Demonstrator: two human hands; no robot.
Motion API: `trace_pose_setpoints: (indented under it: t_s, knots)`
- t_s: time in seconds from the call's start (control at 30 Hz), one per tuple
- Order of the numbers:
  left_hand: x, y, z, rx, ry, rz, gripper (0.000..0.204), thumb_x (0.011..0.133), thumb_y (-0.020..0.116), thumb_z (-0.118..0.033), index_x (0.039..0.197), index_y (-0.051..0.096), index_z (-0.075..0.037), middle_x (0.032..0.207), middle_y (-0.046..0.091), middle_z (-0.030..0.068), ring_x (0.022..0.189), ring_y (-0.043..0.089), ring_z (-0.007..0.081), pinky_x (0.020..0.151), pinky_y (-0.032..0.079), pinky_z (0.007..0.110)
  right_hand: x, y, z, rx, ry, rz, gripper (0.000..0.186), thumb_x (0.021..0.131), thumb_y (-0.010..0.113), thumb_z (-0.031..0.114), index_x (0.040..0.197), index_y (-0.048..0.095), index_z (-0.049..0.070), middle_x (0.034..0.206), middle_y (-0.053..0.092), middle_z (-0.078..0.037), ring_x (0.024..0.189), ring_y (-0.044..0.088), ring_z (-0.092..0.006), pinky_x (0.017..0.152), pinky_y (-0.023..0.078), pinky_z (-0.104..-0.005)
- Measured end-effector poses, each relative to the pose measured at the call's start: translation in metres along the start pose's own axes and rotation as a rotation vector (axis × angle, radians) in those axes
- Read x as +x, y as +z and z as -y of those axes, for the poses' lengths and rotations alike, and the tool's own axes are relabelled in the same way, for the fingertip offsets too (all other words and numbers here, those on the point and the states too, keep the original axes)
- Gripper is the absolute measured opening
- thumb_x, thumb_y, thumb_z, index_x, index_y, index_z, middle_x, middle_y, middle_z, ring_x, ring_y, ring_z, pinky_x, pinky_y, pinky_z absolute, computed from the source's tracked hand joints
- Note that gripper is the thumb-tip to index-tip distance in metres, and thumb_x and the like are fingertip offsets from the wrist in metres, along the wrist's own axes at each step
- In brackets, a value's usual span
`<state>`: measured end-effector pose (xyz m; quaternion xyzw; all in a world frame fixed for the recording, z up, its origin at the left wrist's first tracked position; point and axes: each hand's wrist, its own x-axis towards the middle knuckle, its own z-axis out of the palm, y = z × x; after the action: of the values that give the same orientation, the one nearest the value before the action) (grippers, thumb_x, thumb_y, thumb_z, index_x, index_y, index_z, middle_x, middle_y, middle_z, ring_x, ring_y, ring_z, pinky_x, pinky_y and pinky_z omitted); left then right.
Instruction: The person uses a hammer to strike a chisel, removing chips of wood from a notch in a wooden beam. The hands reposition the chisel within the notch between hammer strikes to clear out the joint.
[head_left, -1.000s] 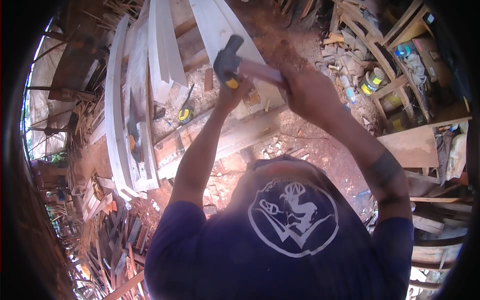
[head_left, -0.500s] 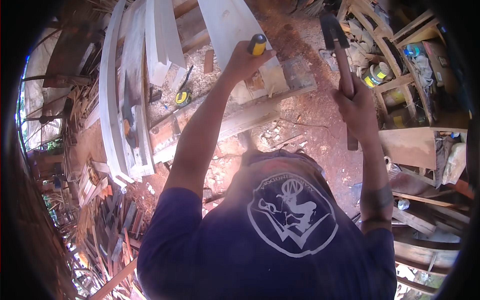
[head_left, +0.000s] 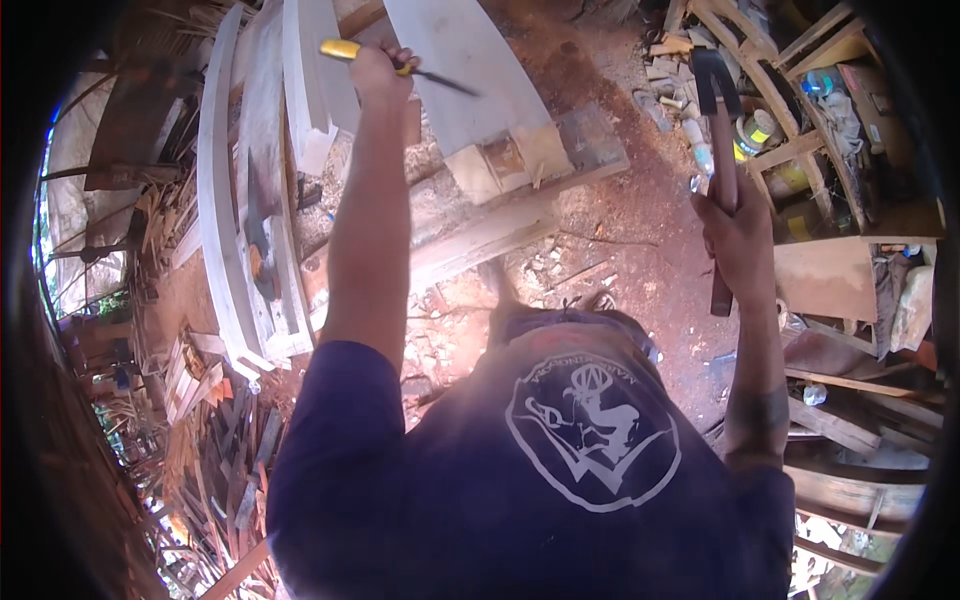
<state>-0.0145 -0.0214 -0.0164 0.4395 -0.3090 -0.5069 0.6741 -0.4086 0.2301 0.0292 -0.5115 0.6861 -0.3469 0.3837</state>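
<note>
My left hand point(head_left: 382, 76) is closed around the yellow handle of a chisel point(head_left: 342, 49), its dark blade pointing right over a wide pale board point(head_left: 465, 60). At the near end of that board is a squarish recess point(head_left: 504, 157), to the right of my left forearm. My right hand point(head_left: 740, 238), off to the right, grips a hammer point(head_left: 722, 160) by its wooden handle, with the dark head up and away from the bench. The hammer touches nothing but my hand.
Long pale boards point(head_left: 217, 190) lie at the left, with a handsaw point(head_left: 258, 235) on one of them. A thick timber point(head_left: 490, 235) crosses in front. Curved wooden frames point(head_left: 785, 90) and a bottle point(head_left: 820, 82) stand at the right. Scrap wood point(head_left: 225, 460) is heaped at lower left.
My left hand has moved left and away from the board's end, and the chisel has turned to show its blade. The hammer has shifted slightly right. My forearm now covers the tape measure.
</note>
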Motion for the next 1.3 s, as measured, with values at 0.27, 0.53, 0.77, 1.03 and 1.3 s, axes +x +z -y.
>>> trace_pose_setpoints:
  t_s: [0.27,0.53,0.77,1.03,1.3]
  knots:
    - [-0.116,0.045,0.004,0.012,-0.043,0.297,0.03,0.09,0.068,-0.005,0.067,0.048,-0.008,0.056,0.043,0.0002,0.05,0.042,0.0117,0.051,0.036,0.03,-0.001,0.0,-0.003,0.07,-0.005,-0.073,0.017,0.087,0.067,0.013,0.086,0.056,0.001,0.065,0.048,-0.002,0.062,0.043,-0.0086,0.056,0.038,-0.0321]
    - [-0.116,0.015,0.05,0.551,0.219,0.303,0.025,0.089,0.072,-0.008,0.068,0.058,-0.005,0.06,0.057,0.0008,0.054,0.052,0.0077,0.052,0.041,0.025,0.006,0.018,-0.001,-0.14,-0.02,-0.056,0.02,0.086,0.071,0.015,0.094,0.058,0.002,0.068,0.058,-0.015,0.06,0.056,-0.0288,0.059,0.043,-0.0381]
    - [-0.13,0.017,0.05,0.624,0.324,0.253,0.025,0.088,0.075,-0.012,0.069,0.061,-0.004,0.06,0.059,-0.0005,0.055,0.054,0.0068,0.053,0.042,0.025,0.016,0.029,0.079,-0.221,-0.618,-0.057,0.02,0.086,0.067,0.008,0.101,0.055,0.002,0.074,0.061,-0.026,0.071,0.064,-0.0457,0.059,0.046,-0.0462]
    - [-0.119,0.001,0.068,0.469,0.338,0.397,0.016,0.086,0.069,0.0,0.1,0.064,-0.002,0.094,0.068,0.0026,0.086,0.067,0.011,0.073,0.055,0.027,0.033,0.068,0.098,-0.698,-0.675,0.162,0.014,0.086,0.061,0.005,0.098,0.055,0.005,0.084,0.07,-0.019,0.077,0.07,-0.0396,0.07,0.056,-0.0486]
    - [-0.121,0.003,0.061,0.737,0.307,0.299,0.018,0.089,0.075,-0.015,0.081,0.062,-0.005,0.067,0.059,-0.0011,0.061,0.058,0.0088,0.057,0.047,0.027,0.019,0.05,0.13,-0.234,-0.845,-0.129,0.021,0.086,0.064,0.01,0.101,0.051,0.005,0.071,0.063,-0.022,0.074,0.067,-0.0429,0.066,0.052,-0.0526]
